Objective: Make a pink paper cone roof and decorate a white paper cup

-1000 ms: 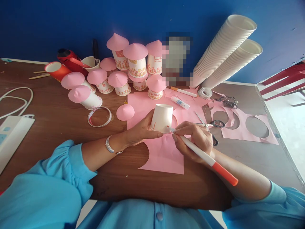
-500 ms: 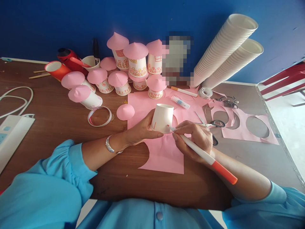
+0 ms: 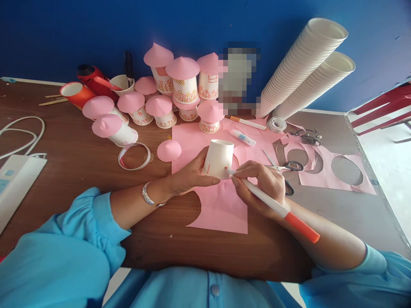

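Note:
My left hand [image 3: 194, 173] grips a white paper cup [image 3: 219, 157] that is turned upside down, thumb along its lower rim. On the cup's side are a short red stroke at the left and a small red mark near the right. My right hand [image 3: 261, 186] holds a white marker pen [image 3: 268, 200] with an orange-red end, its tip at or very near the red mark on the cup. Under both hands lies a sheet of pink paper [image 3: 224, 209]. A loose pink paper cone [image 3: 169, 151] rests on the table left of the cup.
Several decorated cups with pink cone tops [image 3: 183, 70] stand at the back. Scissors [image 3: 284, 167], a glue stick [image 3: 243, 137], a tape roll [image 3: 276, 124] and cut pink paper [image 3: 346, 169] lie around. Tall cup stacks [image 3: 302, 64] lean on the blue wall. A power strip [image 3: 17, 184] sits left.
The red mark near the right of the cup has grown slightly. The pen's rear end has tipped up a little, while my left hand and the cup stay in place.

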The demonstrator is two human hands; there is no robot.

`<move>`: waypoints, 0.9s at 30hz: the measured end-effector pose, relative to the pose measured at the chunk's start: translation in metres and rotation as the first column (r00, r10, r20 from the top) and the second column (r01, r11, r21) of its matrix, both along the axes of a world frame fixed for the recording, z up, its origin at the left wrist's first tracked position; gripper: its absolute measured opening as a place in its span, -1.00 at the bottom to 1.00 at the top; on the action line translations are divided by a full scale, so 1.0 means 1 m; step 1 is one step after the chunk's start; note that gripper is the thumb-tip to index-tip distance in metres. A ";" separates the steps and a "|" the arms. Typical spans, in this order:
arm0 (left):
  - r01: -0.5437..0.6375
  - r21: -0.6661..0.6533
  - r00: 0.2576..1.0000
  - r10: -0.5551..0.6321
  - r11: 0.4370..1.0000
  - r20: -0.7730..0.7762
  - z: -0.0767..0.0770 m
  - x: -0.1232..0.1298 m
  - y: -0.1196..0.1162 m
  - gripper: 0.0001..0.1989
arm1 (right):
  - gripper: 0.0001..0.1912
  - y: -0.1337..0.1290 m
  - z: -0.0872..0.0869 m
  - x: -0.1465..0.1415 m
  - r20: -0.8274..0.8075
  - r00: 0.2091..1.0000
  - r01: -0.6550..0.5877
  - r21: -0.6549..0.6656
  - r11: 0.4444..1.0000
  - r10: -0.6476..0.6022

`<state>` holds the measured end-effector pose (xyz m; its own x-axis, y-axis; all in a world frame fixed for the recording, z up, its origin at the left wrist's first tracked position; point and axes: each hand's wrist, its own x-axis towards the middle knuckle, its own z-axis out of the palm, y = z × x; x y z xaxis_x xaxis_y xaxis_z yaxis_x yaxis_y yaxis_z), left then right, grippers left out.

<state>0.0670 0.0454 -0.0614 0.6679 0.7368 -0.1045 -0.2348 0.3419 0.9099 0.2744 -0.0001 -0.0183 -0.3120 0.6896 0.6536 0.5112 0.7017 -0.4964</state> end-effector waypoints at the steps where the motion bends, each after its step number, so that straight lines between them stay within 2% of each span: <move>1: 0.001 -0.001 1.000 -0.001 1.000 0.004 0.000 0.000 0.000 -0.30 | -0.83 0.000 0.000 0.000 0.000 1.000 0.001 -0.010 1.000 -0.001; 10: 0.025 -0.008 0.999 -0.025 1.000 0.045 0.002 0.000 0.001 -0.35 | -0.87 -0.005 0.001 0.001 0.004 0.999 -0.032 -0.153 0.988 0.033; 17: 0.027 -0.001 0.999 -0.027 1.000 0.035 0.001 0.001 0.001 -0.32 | -0.86 -0.006 0.003 0.001 0.017 0.999 -0.044 -0.196 0.980 0.048; 20: 0.016 -0.007 0.999 -0.016 1.000 0.038 0.001 0.000 0.001 -0.32 | -0.85 -0.007 0.005 0.001 -0.041 0.998 -0.055 -0.233 0.971 0.047; 23: 0.029 -0.031 0.998 -0.027 0.999 0.058 0.004 -0.001 0.002 -0.29 | -0.92 -0.006 0.001 0.004 -0.185 0.982 -0.058 -0.178 0.982 0.024; 26: 0.038 -0.043 0.995 -0.034 0.998 0.092 0.005 -0.002 0.002 -0.28 | -0.79 0.002 -0.008 0.006 -0.287 0.958 0.004 -0.007 1.000 -0.006; 27: 0.028 -0.044 0.994 -0.023 0.999 0.102 0.005 -0.002 0.003 -0.30 | -0.77 0.004 -0.011 0.006 -0.272 0.962 0.031 0.012 0.999 -0.027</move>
<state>0.0649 0.0481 -0.0568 0.6953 0.7155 -0.0681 -0.3160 0.3894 0.8652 0.2807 0.0044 -0.0294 -0.1013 0.6846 0.7219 0.3788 0.6975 -0.6083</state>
